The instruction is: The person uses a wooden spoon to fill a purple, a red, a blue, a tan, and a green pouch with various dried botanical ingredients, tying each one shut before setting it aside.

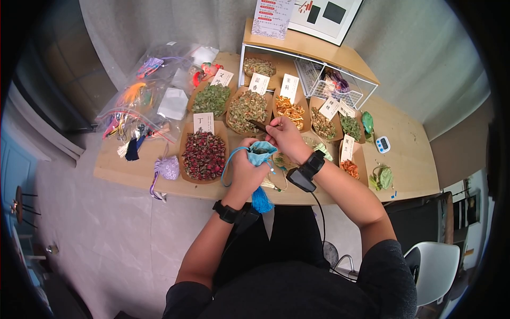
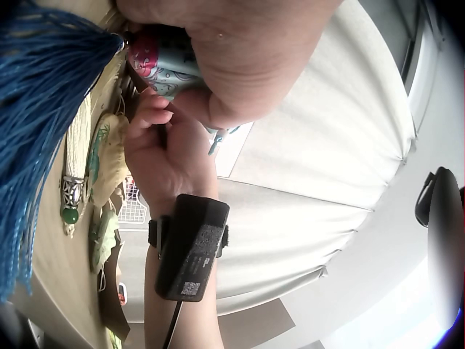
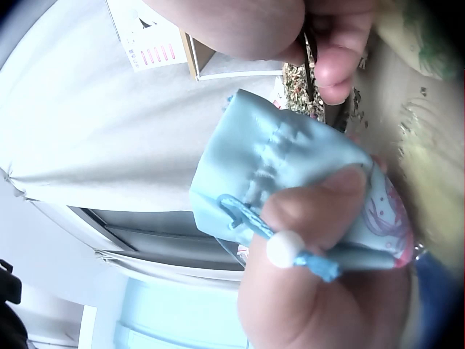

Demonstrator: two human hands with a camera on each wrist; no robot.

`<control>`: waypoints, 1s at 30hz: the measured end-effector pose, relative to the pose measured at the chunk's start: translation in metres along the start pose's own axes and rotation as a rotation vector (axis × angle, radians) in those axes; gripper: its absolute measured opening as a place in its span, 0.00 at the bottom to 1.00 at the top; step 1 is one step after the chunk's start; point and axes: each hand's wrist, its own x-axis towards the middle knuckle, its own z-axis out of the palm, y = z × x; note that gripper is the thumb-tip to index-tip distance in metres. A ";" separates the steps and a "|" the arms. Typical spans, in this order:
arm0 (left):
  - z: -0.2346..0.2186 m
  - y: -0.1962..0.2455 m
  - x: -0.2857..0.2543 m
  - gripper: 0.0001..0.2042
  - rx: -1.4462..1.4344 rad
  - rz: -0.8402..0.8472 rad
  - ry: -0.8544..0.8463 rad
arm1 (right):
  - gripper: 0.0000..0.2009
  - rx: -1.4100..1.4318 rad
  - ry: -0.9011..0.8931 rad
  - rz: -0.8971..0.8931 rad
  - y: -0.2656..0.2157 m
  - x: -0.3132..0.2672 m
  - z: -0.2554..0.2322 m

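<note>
My left hand (image 1: 248, 173) grips a light blue drawstring pouch (image 3: 290, 160) with its mouth up and dark bits of herb inside. A white bead and blue cord hang at the pouch's side, and a blue tassel (image 1: 262, 201) dangles below it. Just right of the pouch, my right hand (image 1: 289, 139) pinches a dark spoon (image 1: 258, 125). The spoon's far end reaches over the near edge of a paper tray of mixed dried herbs (image 1: 247, 109). In the right wrist view, its thin handle (image 3: 311, 62) shows between thumb and fingers.
Other labelled trays hold rosebuds (image 1: 204, 154), green leaves (image 1: 211, 99) and orange pieces (image 1: 290, 110). At left lie plastic bags of tassels (image 1: 139, 98) and a purple pouch (image 1: 167, 168). A wooden shelf (image 1: 313, 50) stands behind; a timer (image 1: 382, 144) sits at right.
</note>
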 end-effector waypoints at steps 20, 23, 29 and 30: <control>0.003 -0.005 0.003 0.26 0.174 0.066 0.232 | 0.08 0.118 0.000 -0.098 -0.021 -0.013 -0.010; 0.002 -0.001 0.004 0.27 0.204 0.040 0.210 | 0.08 0.117 -0.020 -0.109 -0.023 -0.013 -0.012; 0.004 0.005 0.003 0.26 0.283 0.078 0.248 | 0.08 0.116 -0.033 -0.119 -0.031 -0.018 -0.017; 0.005 0.006 0.002 0.26 0.291 0.097 0.265 | 0.08 0.119 -0.038 -0.117 -0.033 -0.019 -0.018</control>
